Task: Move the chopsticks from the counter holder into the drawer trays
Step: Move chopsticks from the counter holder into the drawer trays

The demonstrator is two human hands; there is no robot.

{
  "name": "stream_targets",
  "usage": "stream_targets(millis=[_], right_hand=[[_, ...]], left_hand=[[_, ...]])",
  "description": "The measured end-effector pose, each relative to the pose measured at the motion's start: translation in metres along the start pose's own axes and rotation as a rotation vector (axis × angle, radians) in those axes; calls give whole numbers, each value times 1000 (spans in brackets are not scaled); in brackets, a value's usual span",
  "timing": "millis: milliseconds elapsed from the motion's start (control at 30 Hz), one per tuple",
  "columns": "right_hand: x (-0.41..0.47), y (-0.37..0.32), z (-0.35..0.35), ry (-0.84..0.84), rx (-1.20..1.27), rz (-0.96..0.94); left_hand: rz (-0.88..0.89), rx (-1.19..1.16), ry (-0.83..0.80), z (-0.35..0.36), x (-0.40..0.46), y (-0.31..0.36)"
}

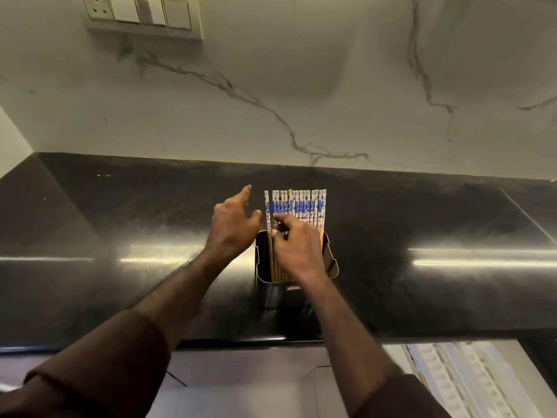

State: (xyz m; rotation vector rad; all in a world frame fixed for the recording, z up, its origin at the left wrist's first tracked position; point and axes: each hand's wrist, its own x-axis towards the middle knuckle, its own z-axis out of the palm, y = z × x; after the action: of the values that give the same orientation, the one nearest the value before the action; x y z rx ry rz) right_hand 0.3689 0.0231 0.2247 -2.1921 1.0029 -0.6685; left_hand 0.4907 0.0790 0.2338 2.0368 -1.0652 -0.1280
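Several chopsticks (297, 205) with blue-and-white patterned tops and wooden shafts stand in a row in a dark rectangular holder (272, 292) on the black counter. My right hand (297, 245) reaches over the holder's mouth, its fingertips pinched on the shafts of the chopsticks just below the pattern. My left hand (233, 224) hovers just left of the row, fingers spread, the thumb close to the leftmost chopstick, holding nothing. The lower parts of most chopsticks are hidden by my right hand.
The glossy black counter (120, 230) runs wide left and right, backed by a white marble wall with a switch plate (141, 13) at upper left. Below the counter edge at lower right an open drawer shows white ribbed trays (470, 378).
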Motion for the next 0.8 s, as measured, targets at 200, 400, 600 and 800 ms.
stream_targets(millis=[200, 400, 600, 800], right_hand=[[10, 9, 16, 93, 12, 31], [9, 13, 22, 153, 68, 67], [8, 15, 22, 83, 36, 83], [10, 12, 17, 49, 22, 76]], left_hand=[[-57, -181, -35, 16, 14, -12], [-150, -449, -56, 25, 22, -10], [-173, -548, -60, 31, 22, -10], [-180, -673, -51, 25, 16, -6]])
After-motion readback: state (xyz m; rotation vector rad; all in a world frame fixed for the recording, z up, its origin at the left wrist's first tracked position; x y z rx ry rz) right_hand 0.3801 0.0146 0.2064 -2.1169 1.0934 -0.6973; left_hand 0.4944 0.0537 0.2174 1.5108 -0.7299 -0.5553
